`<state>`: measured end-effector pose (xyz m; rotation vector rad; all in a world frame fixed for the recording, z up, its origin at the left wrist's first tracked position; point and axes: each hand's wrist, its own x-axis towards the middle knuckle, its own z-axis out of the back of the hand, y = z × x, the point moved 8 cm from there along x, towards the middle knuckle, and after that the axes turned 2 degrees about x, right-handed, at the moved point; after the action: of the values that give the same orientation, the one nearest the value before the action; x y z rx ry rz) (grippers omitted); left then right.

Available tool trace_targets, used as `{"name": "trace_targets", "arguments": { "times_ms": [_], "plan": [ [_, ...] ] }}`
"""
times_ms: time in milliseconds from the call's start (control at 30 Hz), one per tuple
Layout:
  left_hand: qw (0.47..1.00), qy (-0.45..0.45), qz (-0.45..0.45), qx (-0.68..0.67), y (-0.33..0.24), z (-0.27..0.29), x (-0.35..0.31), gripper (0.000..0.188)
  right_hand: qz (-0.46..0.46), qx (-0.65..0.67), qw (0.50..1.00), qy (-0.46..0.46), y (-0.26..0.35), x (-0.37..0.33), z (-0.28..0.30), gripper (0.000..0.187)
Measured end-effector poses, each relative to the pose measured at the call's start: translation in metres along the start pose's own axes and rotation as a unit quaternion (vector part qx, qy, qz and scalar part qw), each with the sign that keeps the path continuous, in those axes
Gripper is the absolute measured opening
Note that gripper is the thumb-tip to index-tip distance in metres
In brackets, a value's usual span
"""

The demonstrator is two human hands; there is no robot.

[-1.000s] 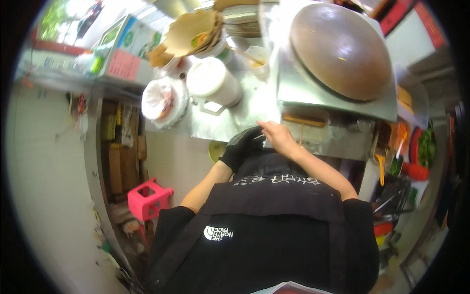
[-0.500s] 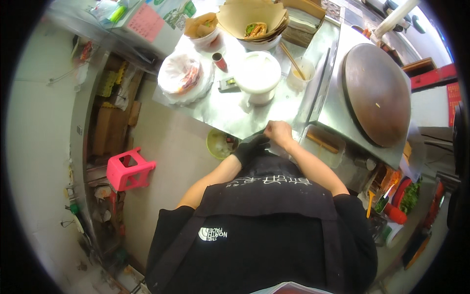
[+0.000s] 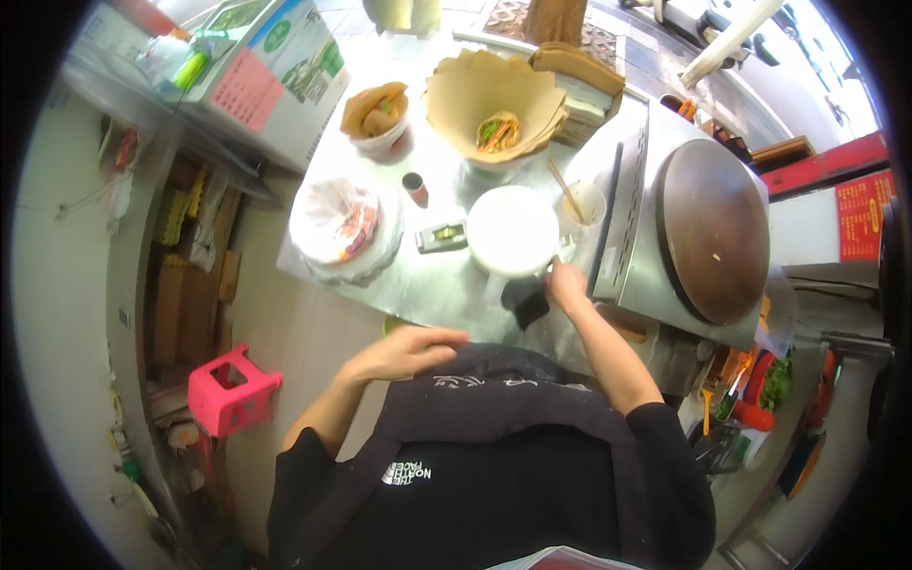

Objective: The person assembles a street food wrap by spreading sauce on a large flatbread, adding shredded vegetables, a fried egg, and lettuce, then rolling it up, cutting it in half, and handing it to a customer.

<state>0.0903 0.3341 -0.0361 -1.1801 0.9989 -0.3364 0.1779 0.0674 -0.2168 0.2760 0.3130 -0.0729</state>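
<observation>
My left hand [image 3: 407, 353] is bare, its fingers stretched out in front of the dark apron [image 3: 503, 397], holding nothing. By the table's near edge my right hand [image 3: 568, 287] has its fingers curled, touching the edge of a black glove [image 3: 525, 302]. The glove looks limp and crumpled; the fingertips' hold on it is partly hidden. Just beyond stands a white round-topped tub [image 3: 513, 231]. To its right is a translucent cup [image 3: 584, 204] with a wooden stick [image 3: 565, 190] in it.
A round griddle [image 3: 714, 233] lies at the right. On the metal table [image 3: 418, 285] stand a bag-lined bowl [image 3: 332, 223], a small dark cylinder [image 3: 415, 188], a small box [image 3: 442, 237] and brown paper bags [image 3: 456, 100] around a filled wrap [image 3: 498, 133]. A pink stool [image 3: 233, 389] stands at left.
The black glove has come off my left hand, which has drawn back to the left, bare. My right hand has moved slightly right, with the glove beside it. The view has shifted.
</observation>
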Motion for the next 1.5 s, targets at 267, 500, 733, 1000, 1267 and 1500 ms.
{"name": "trace_targets", "arguments": {
  "times_ms": [267,500,733,1000,1267,1500],
  "plan": [
    [0.809,-0.486,-0.231,0.238,-0.093,0.205,-0.002,0.026,0.185,0.146,0.972,-0.013,0.099,0.0,0.235,0.025],
    [0.67,-0.591,-0.213,0.396,-0.123,0.249,0.083,0.025,0.101,-0.039,0.934,-0.341,0.116,0.118,0.312,0.019],
    [0.621,-0.61,-0.182,0.458,-0.133,0.249,0.1,0.021,0.115,-0.041,0.941,-0.315,0.127,0.135,0.303,0.01],
    [0.618,-0.58,-0.187,0.496,-0.142,0.242,0.108,0.018,0.148,0.116,0.949,-0.254,0.142,0.144,0.279,0.015],
    [0.859,-0.442,-0.243,0.091,-0.145,0.225,0.193,0.021,0.136,0.296,0.916,-0.233,0.154,0.147,0.253,0.018],
    [0.883,-0.407,-0.173,-0.158,-0.111,0.231,0.245,0.033,0.138,0.27,0.923,-0.238,0.158,0.135,0.237,0.046]
  ]
}}
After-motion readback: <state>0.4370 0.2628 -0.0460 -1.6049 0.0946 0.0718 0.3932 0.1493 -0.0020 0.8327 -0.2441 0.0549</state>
